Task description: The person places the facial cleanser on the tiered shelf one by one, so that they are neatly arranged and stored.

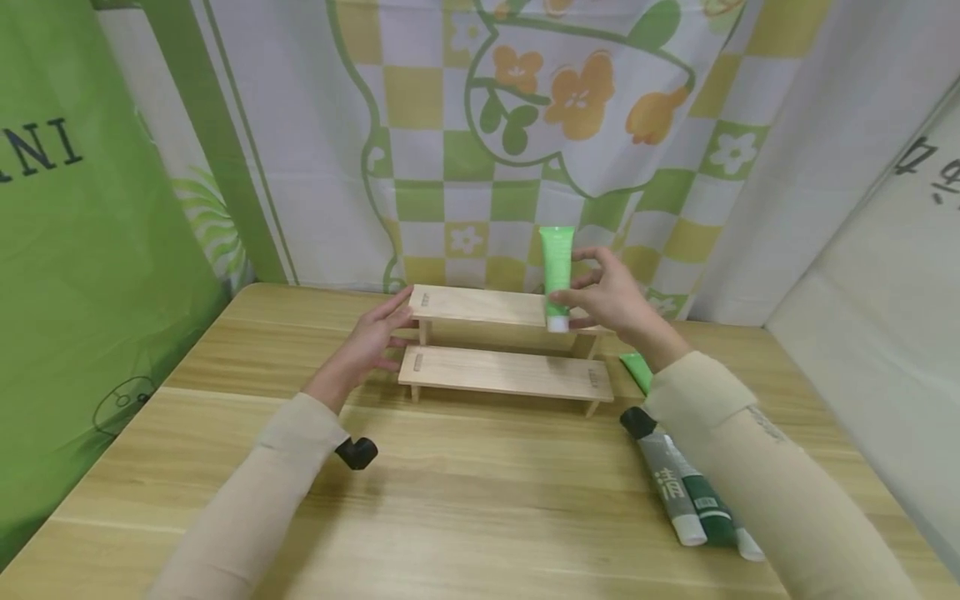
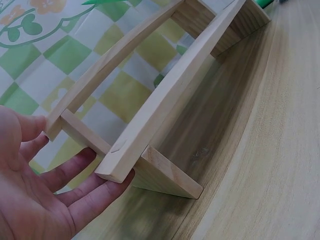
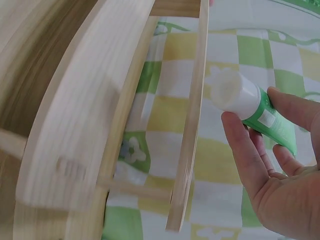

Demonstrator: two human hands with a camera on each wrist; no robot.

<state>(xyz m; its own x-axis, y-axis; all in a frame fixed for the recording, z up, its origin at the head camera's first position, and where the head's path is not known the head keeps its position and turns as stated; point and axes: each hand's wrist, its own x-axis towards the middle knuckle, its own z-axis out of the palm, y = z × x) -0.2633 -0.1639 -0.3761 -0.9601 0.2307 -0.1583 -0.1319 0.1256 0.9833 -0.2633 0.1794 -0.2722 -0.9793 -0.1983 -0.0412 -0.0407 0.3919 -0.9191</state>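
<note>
Tube (image 1: 557, 267), cap down, is pinched in my right grip (image 1: 617, 298); my left grip (image 1: 364, 337), fingers spread, touches the wooden rack (image 1: 506, 372).

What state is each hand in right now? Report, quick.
Left hand: open, touching the end of the two-tier wooden shelf.
Right hand: closed, holding the green tube.

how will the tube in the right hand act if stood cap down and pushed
The tube may tip easily, being tall over its small white cap. Its body probably gives when squeezed, as the end opposite the cap looks thin and flat.
</note>
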